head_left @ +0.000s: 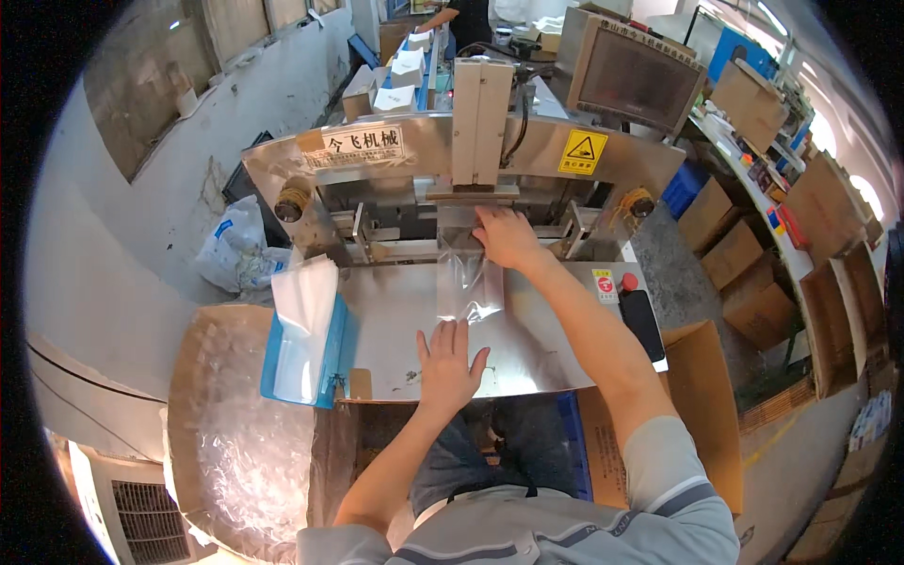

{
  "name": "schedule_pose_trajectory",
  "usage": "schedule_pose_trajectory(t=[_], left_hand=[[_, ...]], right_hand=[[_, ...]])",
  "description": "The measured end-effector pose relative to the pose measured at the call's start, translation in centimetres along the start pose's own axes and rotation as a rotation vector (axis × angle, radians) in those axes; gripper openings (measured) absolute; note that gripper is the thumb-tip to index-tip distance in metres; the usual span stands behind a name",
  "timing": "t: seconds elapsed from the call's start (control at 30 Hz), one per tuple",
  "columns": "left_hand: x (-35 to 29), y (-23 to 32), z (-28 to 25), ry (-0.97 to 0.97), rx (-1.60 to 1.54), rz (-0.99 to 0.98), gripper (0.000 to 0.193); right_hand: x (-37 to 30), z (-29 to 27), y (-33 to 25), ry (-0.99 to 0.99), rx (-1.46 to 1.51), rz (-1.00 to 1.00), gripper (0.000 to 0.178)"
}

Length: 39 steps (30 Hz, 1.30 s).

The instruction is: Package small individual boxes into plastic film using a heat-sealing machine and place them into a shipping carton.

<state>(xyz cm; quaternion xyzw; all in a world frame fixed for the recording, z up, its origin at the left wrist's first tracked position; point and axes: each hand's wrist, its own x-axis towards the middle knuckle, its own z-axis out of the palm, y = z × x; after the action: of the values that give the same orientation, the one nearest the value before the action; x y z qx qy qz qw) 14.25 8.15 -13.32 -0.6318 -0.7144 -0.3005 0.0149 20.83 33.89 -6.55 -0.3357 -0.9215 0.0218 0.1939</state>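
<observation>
A clear plastic bag (468, 285) lies lengthwise on the metal worktable (556, 350), its far end under the upright grey press head (480, 122) of a machine. My right hand (511, 239) is at the bag's far right edge, just below the press head. Its fingertips touch the bag and its fingers look apart. At the near end of the bag, my left hand (450, 370) lies palm down with fingers spread, the fingertips at the bag's lower edge. Whatever is under the press head is partly hidden.
A blue bin (344, 350) holding white, filmy sheets stands at the table's left edge. Below it is a carton (188, 405) of clear plastic bags. A black phone (642, 325) and a red button (629, 282) are on the right. Behind is a monitor (636, 80).
</observation>
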Motion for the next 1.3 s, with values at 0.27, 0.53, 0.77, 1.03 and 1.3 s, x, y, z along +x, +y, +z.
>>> schedule_pose_trajectory(t=[0.27,0.53,0.77,1.03,1.3], left_hand=[[0.1,-0.4,-0.3,0.244,-0.054,-0.096,0.082],[-0.2,-0.5,-0.3,0.297,-0.098,-0.141,0.082],[-0.6,-0.9,-0.5,0.275,-0.098,-0.143,0.08],[0.2,-0.9,-0.5,0.257,-0.124,-0.109,0.079],[6.9,-3.7,-0.6,0.231,-0.724,-0.431,0.076]], right_hand=[[1.8,-1.3,-0.6,-0.185,-0.046,0.088,0.049],[0.3,-1.6,1.2,-0.029,0.147,0.042,0.062],[-8.7,-3.2,0.3,-0.07,0.686,0.288,0.064],[-14.7,-0.2,0.5,-0.049,0.863,0.439,0.054],[-11.6,0.1,-2.7,-0.056,0.976,0.592,0.081]])
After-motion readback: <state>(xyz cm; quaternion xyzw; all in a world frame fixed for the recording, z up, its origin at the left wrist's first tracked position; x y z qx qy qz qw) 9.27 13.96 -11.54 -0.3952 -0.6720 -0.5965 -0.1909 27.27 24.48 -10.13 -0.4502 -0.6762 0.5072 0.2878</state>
